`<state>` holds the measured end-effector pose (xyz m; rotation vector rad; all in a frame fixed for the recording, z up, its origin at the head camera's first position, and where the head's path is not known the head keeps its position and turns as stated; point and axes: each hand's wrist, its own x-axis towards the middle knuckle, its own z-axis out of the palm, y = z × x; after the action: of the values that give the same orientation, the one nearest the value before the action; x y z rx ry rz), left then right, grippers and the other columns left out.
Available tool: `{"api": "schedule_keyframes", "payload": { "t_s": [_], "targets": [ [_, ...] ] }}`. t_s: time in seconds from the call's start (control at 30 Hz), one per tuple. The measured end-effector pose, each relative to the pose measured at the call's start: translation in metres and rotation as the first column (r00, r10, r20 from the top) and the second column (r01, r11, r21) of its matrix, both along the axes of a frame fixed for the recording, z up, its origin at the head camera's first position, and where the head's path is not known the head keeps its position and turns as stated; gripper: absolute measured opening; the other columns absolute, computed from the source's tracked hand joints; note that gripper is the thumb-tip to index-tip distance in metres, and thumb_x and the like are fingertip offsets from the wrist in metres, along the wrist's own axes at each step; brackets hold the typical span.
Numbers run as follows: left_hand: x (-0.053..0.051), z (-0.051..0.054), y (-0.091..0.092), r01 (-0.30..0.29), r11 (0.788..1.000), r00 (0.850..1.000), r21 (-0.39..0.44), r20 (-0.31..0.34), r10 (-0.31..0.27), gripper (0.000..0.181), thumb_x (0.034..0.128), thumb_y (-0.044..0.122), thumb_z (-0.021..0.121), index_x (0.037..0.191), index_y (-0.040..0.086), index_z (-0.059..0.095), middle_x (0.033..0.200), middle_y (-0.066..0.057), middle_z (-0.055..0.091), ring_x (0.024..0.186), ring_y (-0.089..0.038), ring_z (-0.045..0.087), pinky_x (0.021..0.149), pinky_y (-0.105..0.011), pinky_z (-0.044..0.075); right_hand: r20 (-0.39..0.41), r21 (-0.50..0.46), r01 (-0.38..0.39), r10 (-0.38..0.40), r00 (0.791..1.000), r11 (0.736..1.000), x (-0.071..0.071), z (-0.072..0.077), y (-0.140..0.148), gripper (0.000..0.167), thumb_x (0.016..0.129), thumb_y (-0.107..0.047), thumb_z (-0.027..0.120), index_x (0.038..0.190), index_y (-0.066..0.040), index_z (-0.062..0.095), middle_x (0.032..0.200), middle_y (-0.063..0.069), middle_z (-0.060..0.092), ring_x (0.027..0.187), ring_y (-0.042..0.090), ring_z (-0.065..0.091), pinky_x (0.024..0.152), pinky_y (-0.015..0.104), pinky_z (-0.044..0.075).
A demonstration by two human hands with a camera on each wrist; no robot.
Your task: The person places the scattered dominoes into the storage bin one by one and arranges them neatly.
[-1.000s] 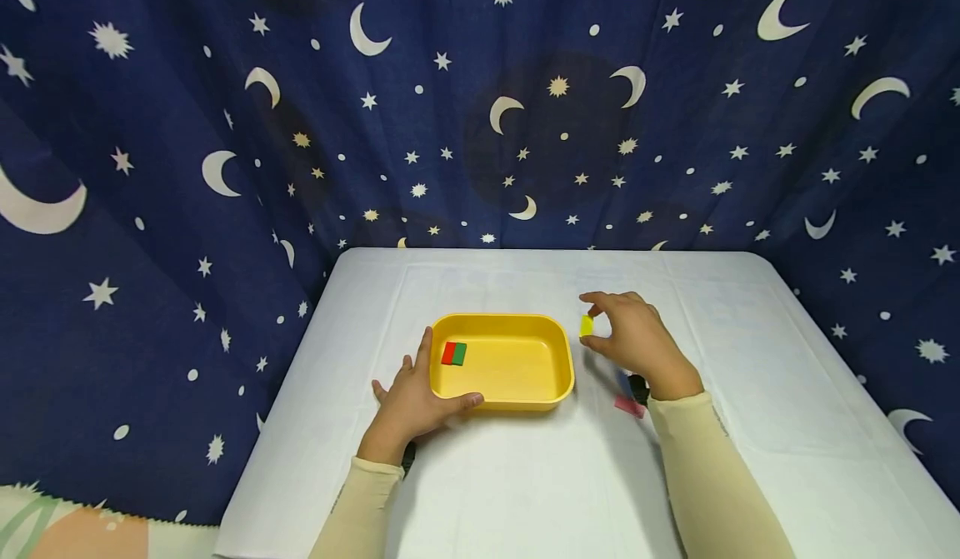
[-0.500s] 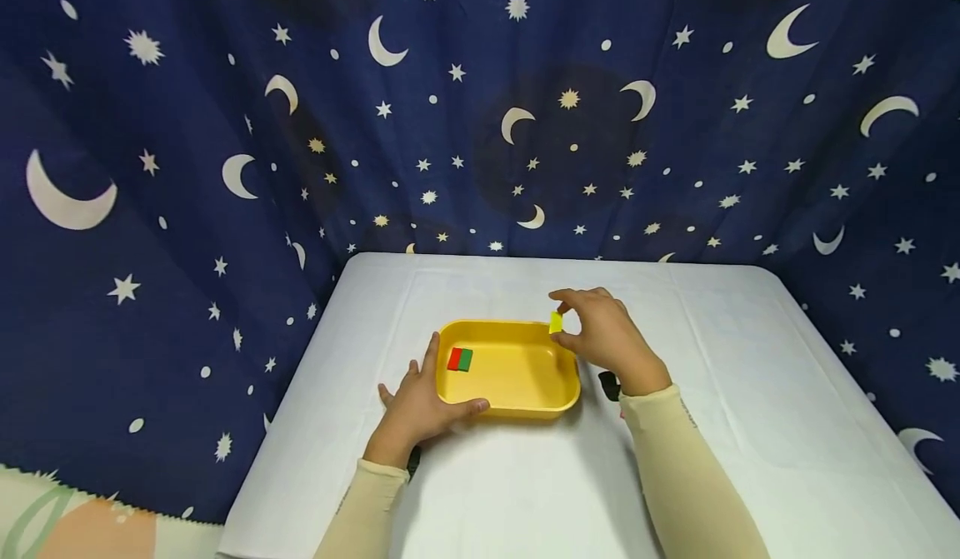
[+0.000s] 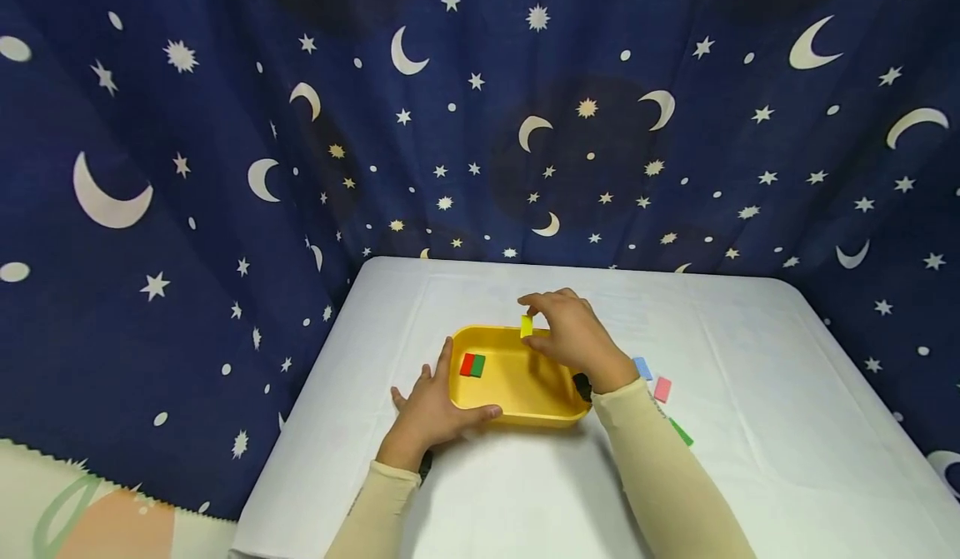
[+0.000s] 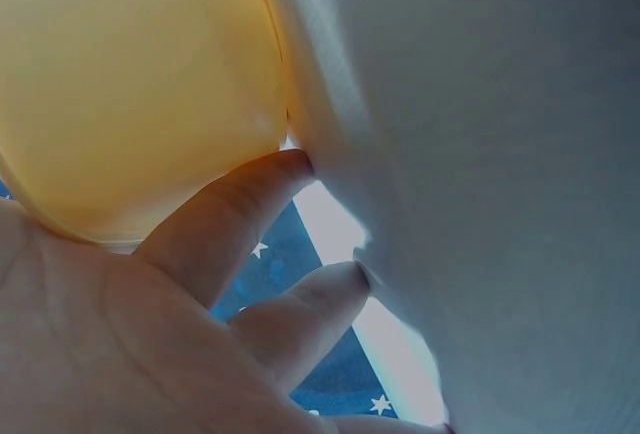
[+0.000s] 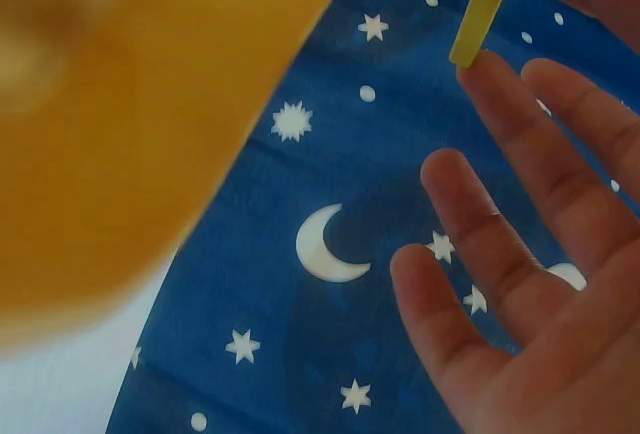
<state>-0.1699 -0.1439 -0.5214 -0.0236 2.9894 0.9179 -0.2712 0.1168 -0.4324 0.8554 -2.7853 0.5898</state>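
Observation:
A yellow plastic tray [image 3: 525, 380] stands on the white table. My left hand [image 3: 429, 413] rests against its near left corner, index finger along the left side and thumb along the front, fingers spread and fairly straight. My right hand [image 3: 573, 334] pinches a small flat yellow tile [image 3: 527, 326] on edge between thumb and fingertip, over the tray's far rim. In the right wrist view the thin tile [image 5: 482, 12] shows between thumb and finger, the other fingers apart. Inside the tray, at its left, a red tile [image 3: 467, 364] and a green tile [image 3: 477, 366] lie side by side.
Right of the tray, partly beside the right forearm, lie a blue tile [image 3: 642, 368], a pink tile [image 3: 662, 390] and a green tile [image 3: 681, 431]. A dark blue curtain with moons and stars [image 3: 480, 126] hangs behind the table [image 3: 787, 426].
My right hand has carried the yellow tile leftward from the table right of the tray to above its far rim. The left hand stays at the tray. More loose tiles at right are uncovered.

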Motion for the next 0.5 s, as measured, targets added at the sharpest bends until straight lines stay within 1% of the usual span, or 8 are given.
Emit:
{"api": "schedule_keyframes", "payload": {
  "t_s": [0.23, 0.33, 0.5],
  "targets": [
    [-0.001, -0.001, 0.003, 0.009, 1.0, 1.0, -0.003, 0.001, -0.009, 0.145, 0.062, 0.095, 0.072, 0.171, 0.032, 0.001, 0.155, -0.01, 0.055, 0.151, -0.043, 0.037, 0.106, -0.09, 0.005, -0.008, 0.015, -0.038, 0.038, 0.999, 0.999, -0.005, -0.009, -0.017, 0.061, 0.084, -0.028, 0.092, 0.139, -0.018, 0.068, 0.112, -0.004, 0.074, 0.115, 0.024, 0.058, 0.103, 0.05, 0.045],
    [-0.001, -0.001, 0.003, 0.01, 1.0, 1.0, -0.003, 0.0, -0.01, 0.144, 0.0622, 0.095, 0.072, 0.171, 0.033, 0.0, 0.155, -0.01, 0.056, 0.151, -0.044, 0.037, 0.106, -0.09, 0.005, -0.001, 0.029, -0.056, 0.056, 0.998, 0.998, -0.007, -0.012, -0.024, 0.06, 0.084, -0.029, 0.092, 0.138, -0.018, 0.068, 0.113, -0.003, 0.075, 0.114, 0.023, 0.058, 0.102, 0.049, 0.045],
    [-0.001, -0.001, 0.0, 0.005, 1.0, 1.0, -0.011, -0.001, -0.005, 0.144, 0.0629, 0.094, 0.073, 0.172, 0.031, 0.002, 0.155, -0.009, 0.056, 0.151, -0.044, 0.037, 0.106, -0.089, 0.004, -0.005, 0.039, -0.094, 0.094, 0.996, 0.995, -0.01, -0.017, -0.037, 0.059, 0.084, -0.03, 0.092, 0.136, -0.018, 0.069, 0.113, -0.003, 0.074, 0.113, 0.022, 0.058, 0.102, 0.049, 0.046]
  ]
}}
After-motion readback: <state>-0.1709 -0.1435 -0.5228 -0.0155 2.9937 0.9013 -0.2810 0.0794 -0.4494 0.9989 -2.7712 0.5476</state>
